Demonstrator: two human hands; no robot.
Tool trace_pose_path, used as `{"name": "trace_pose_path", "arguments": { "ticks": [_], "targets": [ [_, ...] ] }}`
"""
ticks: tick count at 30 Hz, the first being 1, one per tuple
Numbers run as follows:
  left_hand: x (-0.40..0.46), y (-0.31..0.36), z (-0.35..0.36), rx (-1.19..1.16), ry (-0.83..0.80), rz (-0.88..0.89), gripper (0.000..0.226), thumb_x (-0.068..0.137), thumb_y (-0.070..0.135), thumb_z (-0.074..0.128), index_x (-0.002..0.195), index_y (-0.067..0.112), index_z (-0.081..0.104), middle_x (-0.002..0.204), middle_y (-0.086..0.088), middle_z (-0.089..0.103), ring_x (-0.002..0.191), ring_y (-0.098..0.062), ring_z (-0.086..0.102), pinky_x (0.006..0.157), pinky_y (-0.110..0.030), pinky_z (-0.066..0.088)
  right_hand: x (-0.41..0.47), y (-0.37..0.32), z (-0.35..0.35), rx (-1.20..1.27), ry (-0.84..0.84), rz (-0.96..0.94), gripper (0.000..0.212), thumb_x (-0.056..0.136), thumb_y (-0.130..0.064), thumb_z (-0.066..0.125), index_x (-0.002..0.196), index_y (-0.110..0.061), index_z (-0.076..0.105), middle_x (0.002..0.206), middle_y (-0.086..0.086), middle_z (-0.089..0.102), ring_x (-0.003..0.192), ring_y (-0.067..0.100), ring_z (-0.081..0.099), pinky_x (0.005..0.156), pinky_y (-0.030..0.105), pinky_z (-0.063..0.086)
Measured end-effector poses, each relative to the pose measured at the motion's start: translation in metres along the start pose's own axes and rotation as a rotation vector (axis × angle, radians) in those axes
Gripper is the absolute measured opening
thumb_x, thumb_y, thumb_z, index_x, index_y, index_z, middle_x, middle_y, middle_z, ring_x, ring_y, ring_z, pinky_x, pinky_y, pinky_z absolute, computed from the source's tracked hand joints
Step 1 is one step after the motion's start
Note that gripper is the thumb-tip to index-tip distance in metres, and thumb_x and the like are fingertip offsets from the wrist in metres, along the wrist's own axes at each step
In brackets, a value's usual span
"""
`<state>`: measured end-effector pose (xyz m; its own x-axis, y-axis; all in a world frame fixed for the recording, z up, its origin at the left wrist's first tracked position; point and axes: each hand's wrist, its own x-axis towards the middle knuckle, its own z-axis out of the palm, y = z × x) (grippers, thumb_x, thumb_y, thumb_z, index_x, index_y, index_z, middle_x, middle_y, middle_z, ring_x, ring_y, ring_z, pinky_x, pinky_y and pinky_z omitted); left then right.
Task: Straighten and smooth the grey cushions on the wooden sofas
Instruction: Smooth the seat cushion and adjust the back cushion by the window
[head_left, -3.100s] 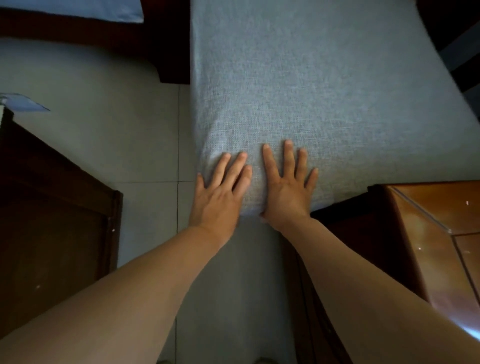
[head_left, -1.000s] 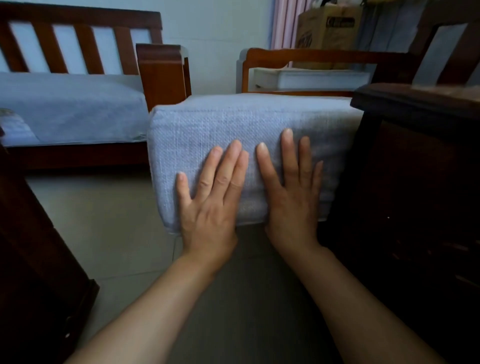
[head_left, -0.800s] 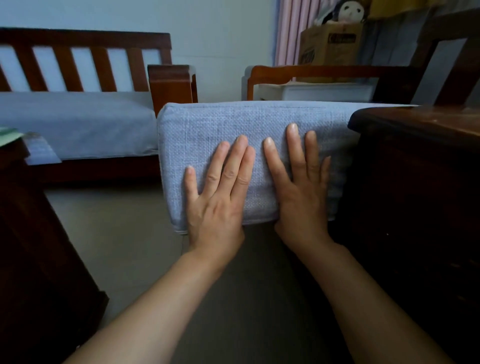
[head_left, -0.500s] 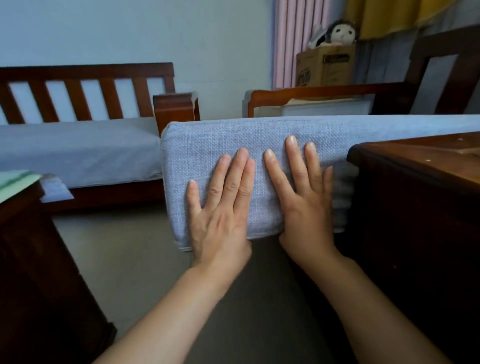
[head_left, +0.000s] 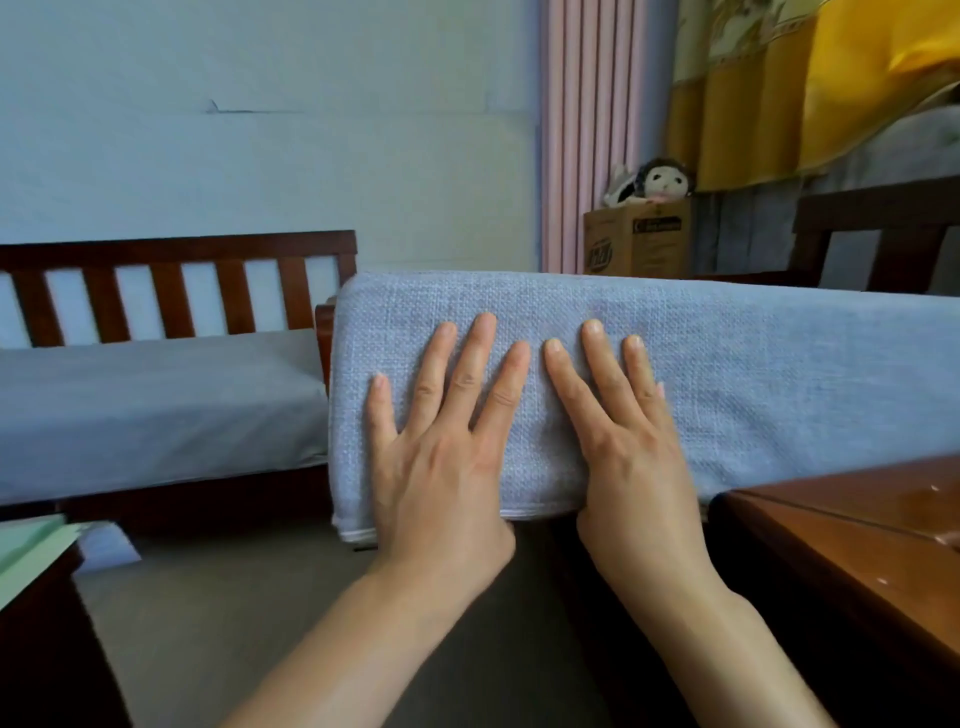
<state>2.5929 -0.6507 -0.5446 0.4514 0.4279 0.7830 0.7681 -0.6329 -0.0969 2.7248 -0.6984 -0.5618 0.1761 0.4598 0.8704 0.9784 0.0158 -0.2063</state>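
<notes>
A grey woven seat cushion fills the middle, its front face towards me. My left hand lies flat on that face near the cushion's left corner, fingers spread. My right hand lies flat beside it, fingers together, palm at the lower seam. Neither hand grips anything. A second grey cushion lies on the slatted wooden sofa at the left. The frame under the near cushion is hidden.
A polished wooden armrest juts in at lower right. A dark wooden table with green paper stands at lower left. A cardboard box with a plush toy sits at the back by pink curtains. Grey tiled floor lies below.
The view has dropped from above the cushion to level with its front face and kept tilting up. Both hands stayed pressed flat on the cushion's front edge.
</notes>
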Motion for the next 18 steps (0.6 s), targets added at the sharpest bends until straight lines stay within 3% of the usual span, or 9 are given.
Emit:
{"name": "trace_pose_path", "arguments": {
  "ticks": [3, 6, 8, 10, 12, 18],
  "targets": [
    [0.008, -0.002, -0.003, 0.011, -0.009, 0.007, 0.126, 0.038, 0.02, 0.083, 0.15, 0.028, 0.026, 0.16, 0.003, 0.013, 0.147, -0.021, 0.012, 0.109, -0.054, 0.009, -0.003, 0.007, -0.008, 0.172, -0.061, -0.02, 0.083, 0.068, -0.005, 0.036, 0.146, -0.03, 0.028, 0.16, -0.005, 0.012, 0.148, 0.016, 0.003, 0.119, 0.026, 0.001],
    [0.0, -0.001, -0.003, 0.014, -0.018, 0.003, 0.127, 0.04, 0.026, 0.086, 0.151, 0.027, 0.023, 0.161, 0.002, 0.012, 0.147, -0.023, 0.011, 0.109, -0.055, 0.01, -0.023, 0.007, -0.01, 0.333, -0.079, -0.036, 0.082, 0.063, -0.018, 0.047, 0.144, -0.029, 0.04, 0.16, -0.007, 0.014, 0.148, 0.011, 0.004, 0.119, 0.03, -0.004],
    [-0.002, 0.0, -0.003, 0.017, -0.022, -0.001, 0.126, 0.043, 0.028, 0.086, 0.151, 0.026, 0.022, 0.161, 0.001, 0.012, 0.148, -0.023, 0.011, 0.109, -0.056, 0.009, -0.027, 0.005, 0.0, 0.294, 0.079, -0.016, 0.065, 0.076, -0.029, 0.046, 0.14, -0.022, 0.047, 0.156, -0.001, 0.029, 0.147, 0.015, 0.017, 0.119, 0.037, 0.004],
    [-0.001, 0.0, -0.003, 0.03, -0.018, 0.002, 0.12, 0.048, 0.031, 0.085, 0.151, 0.026, 0.023, 0.161, 0.001, 0.012, 0.148, -0.024, 0.01, 0.109, -0.056, 0.009, -0.022, 0.005, 0.014, 0.067, 0.278, 0.01, 0.05, 0.092, -0.038, 0.038, 0.136, -0.017, 0.052, 0.149, 0.005, 0.041, 0.142, 0.02, 0.031, 0.116, 0.044, 0.018],
    [0.002, 0.0, -0.005, 0.031, -0.017, 0.011, 0.117, 0.05, 0.034, 0.085, 0.151, 0.026, 0.025, 0.161, 0.001, 0.012, 0.148, -0.024, 0.01, 0.109, -0.056, 0.009, -0.016, 0.008, 0.023, -0.073, 0.392, 0.034, 0.054, 0.098, -0.044, 0.029, 0.134, -0.014, 0.055, 0.145, 0.007, 0.046, 0.139, 0.023, 0.038, 0.112, 0.045, 0.027],
    [0.013, -0.007, -0.008, 0.017, -0.012, 0.052, 0.121, 0.045, 0.04, 0.084, 0.151, 0.027, 0.027, 0.16, 0.002, 0.014, 0.147, -0.023, 0.011, 0.11, -0.054, 0.008, -0.002, 0.014, 0.031, -0.09, 0.524, -0.025, 0.055, 0.097, -0.042, 0.028, 0.127, -0.009, 0.061, 0.137, 0.007, 0.054, 0.133, 0.024, 0.046, 0.108, 0.046, 0.036]
  ]
}}
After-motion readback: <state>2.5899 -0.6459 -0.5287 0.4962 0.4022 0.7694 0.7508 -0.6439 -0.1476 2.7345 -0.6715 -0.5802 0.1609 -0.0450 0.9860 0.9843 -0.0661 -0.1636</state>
